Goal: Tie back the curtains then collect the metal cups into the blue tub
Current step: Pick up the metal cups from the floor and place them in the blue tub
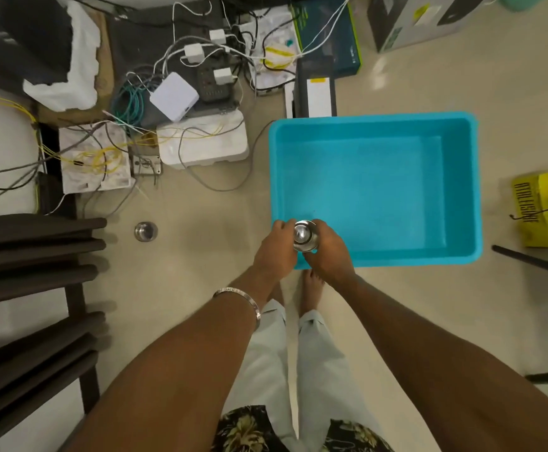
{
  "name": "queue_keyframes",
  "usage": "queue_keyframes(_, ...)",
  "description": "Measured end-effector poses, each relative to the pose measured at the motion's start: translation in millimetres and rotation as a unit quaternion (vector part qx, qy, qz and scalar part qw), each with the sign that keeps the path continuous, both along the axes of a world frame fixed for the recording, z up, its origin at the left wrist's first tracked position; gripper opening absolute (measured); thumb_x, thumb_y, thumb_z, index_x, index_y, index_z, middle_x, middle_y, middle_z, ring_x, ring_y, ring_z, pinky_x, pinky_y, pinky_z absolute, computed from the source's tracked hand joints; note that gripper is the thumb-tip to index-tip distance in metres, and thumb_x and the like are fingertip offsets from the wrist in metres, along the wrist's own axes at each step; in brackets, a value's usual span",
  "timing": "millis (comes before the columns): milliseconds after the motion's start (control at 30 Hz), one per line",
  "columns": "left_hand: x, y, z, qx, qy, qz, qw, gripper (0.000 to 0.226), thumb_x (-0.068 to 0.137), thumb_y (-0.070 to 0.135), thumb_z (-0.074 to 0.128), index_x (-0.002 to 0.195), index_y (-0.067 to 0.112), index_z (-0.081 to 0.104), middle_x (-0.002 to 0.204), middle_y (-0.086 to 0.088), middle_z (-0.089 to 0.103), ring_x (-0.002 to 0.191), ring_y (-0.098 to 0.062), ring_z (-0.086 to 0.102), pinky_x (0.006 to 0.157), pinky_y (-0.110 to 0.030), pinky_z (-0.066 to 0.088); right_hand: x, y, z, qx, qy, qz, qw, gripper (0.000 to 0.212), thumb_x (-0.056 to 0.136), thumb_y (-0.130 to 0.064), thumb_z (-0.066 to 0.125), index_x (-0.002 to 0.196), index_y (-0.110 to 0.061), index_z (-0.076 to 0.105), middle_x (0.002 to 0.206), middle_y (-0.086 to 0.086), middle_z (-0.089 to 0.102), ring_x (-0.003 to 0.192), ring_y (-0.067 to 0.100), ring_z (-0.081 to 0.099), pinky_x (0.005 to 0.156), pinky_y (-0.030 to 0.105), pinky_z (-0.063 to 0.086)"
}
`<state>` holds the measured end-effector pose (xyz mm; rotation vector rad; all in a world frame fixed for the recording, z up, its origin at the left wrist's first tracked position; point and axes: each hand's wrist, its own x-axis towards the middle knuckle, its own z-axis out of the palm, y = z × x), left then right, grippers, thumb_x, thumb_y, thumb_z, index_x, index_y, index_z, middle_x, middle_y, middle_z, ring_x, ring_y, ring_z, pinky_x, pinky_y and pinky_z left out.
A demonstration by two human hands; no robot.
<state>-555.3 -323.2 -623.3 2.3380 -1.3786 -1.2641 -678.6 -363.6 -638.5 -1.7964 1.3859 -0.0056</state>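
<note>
A metal cup is held upright over the near left corner of the blue tub. My left hand grips it from the left and my right hand grips it from the right. The tub stands on the floor and nothing else lies in it. A second metal cup stands on the floor to the left, apart from both hands. No curtains are in view.
A tangle of cables, chargers and foam blocks lies behind the floor cup. A dark slatted bench fills the left side. A yellow box sits right of the tub. Cardboard boxes stand behind it. My bare feet touch the tub's near edge.
</note>
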Motion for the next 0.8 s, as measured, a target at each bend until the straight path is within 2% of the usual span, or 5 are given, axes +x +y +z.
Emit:
queue_keyframes(267,-1.9,-3.0,-13.1,0.019,0.014,0.004,1.000,0.043,0.095,0.020,0.060,0.135,0.012,0.046,0.128,-0.011,0.050,0.113,-0.028,0.060,0.105,-0.038,0.047,2.6,-4.5,-14.7,0.027,0.028,0.017,0.999,0.039,0.082,-0.011,0.073,0.115,-0.019,0.055,0.108,-0.001,0.066,0.095,0.017,0.062,0.079,0.028,0.049)
queue_keyframes(467,-3.3,-3.4,-22.0,0.033,0.004,0.012,0.999,0.059,0.094,0.019,0.062,0.146,0.011,0.035,0.137,-0.012,0.044,0.119,-0.028,0.058,0.107,-0.039,0.046,6.7,-8.3,-14.4,0.040,0.029,0.023,0.999,0.051,0.083,-0.011,0.074,0.128,-0.016,0.051,0.122,0.003,0.064,0.109,0.022,0.061,0.091,0.031,0.050)
queue_keyframes(567,-3.7,-2.4,-22.3,0.040,0.005,0.007,0.999,0.068,0.093,0.018,0.064,0.151,0.011,0.028,0.142,-0.012,0.040,0.123,-0.028,0.055,0.109,-0.039,0.044,9.2,-8.0,-10.7,0.057,0.056,0.025,0.996,0.071,0.084,-0.012,0.074,0.145,-0.014,0.038,0.141,0.006,0.054,0.127,0.026,0.053,0.106,0.041,0.046)
queue_keyframes(667,-2.8,-0.7,-17.3,0.043,0.001,0.003,0.999,0.075,0.091,0.018,0.066,0.152,0.010,0.023,0.147,-0.013,0.035,0.127,-0.029,0.053,0.110,-0.038,0.043,9.8,-7.1,-2.2,0.082,0.073,0.043,0.993,0.092,0.080,-0.002,0.073,0.154,-0.011,0.020,0.151,0.009,0.043,0.136,0.029,0.044,0.109,0.041,0.040)
queue_keyframes(800,1.0,2.0,-1.8,0.033,-0.002,-0.011,0.999,0.080,0.090,0.015,0.067,0.153,0.011,0.019,0.149,-0.013,0.032,0.125,-0.028,0.054,0.106,-0.036,0.045,5.5,-9.1,15.4,0.065,0.083,0.049,0.993,0.090,0.080,0.006,0.066,0.154,-0.009,0.018,0.156,0.011,0.034,0.139,0.029,0.040,0.109,0.039,0.039)
